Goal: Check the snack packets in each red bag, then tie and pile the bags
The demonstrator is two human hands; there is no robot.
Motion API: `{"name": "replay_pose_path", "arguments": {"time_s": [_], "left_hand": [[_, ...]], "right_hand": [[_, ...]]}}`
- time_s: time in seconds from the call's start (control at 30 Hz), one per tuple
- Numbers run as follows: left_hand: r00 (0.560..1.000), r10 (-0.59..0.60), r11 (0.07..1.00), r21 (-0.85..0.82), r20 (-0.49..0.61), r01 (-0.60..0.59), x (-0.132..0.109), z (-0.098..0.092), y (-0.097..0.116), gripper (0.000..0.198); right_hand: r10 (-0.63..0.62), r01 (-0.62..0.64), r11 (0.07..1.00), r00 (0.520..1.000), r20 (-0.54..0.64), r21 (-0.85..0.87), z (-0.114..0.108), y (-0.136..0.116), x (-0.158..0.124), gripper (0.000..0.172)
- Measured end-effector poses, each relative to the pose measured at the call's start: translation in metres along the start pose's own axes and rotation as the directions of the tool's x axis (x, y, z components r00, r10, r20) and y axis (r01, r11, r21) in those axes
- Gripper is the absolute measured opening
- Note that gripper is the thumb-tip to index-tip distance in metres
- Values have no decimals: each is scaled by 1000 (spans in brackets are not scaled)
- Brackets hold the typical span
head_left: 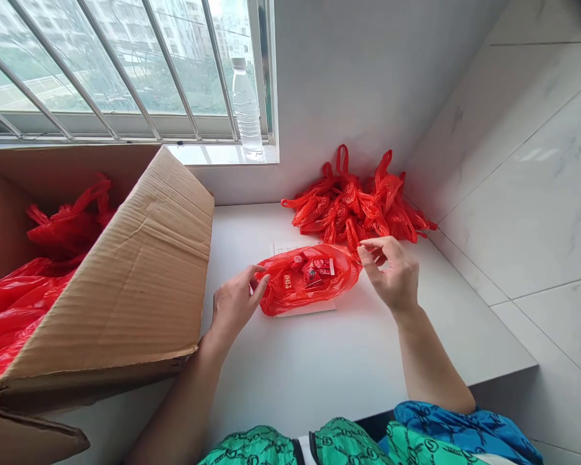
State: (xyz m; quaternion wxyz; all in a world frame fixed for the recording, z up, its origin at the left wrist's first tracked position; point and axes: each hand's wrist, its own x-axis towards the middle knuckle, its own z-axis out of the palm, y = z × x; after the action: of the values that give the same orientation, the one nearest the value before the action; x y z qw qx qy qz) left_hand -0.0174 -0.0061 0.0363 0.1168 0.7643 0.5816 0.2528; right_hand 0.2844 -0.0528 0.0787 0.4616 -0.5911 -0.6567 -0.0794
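Observation:
A red plastic bag (275, 297) lies spread wide at its mouth on the white counter, with several small red packets (312, 274) inside. At its left end my left hand (235, 300) pinches the bag's edge between thumb and fingers. Opposite, my right hand (391, 271) has its fingertips closed on the bag's right end. Beneath the bag, part of a flat white sheet or card (310, 310) shows at the front and back; the rest of it is hidden.
Behind my right hand is a heap of knotted red bags (353, 203) against the wall. A large cardboard box (145, 271) holding red bags (24, 303) stands at the left. On the sill of the barred window is a clear water bottle (246, 110). Tiled wall (537, 194) bounds the right.

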Motion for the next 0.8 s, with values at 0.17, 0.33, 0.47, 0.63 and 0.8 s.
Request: {"name": "replay_pose_path", "arguments": {"time_s": [0.17,0.33,0.47,0.63,0.8], "left_hand": [[984,46,991,115,173,-66,-7,9,-6,34],[997,31,999,26,66,-33,-1,1,2,23],[939,31,954,-271,-343,-131,15,-25,36,26],[674,18,875,-314,-739,-369,43,-59,82,26],[582,-66,739,-432,-811,-517,69,-73,92,28]], "right_hand": [[37,52,965,943,331,-257,-13,14,5,24],[91,-93,996,916,391,-15,-13,16,26,16],[109,-252,861,940,323,441,-6,9,58,22],[211,-233,596,969,130,768,5,-10,83,24],[265,-132,527,964,-15,840,9,-21,87,27]]}}
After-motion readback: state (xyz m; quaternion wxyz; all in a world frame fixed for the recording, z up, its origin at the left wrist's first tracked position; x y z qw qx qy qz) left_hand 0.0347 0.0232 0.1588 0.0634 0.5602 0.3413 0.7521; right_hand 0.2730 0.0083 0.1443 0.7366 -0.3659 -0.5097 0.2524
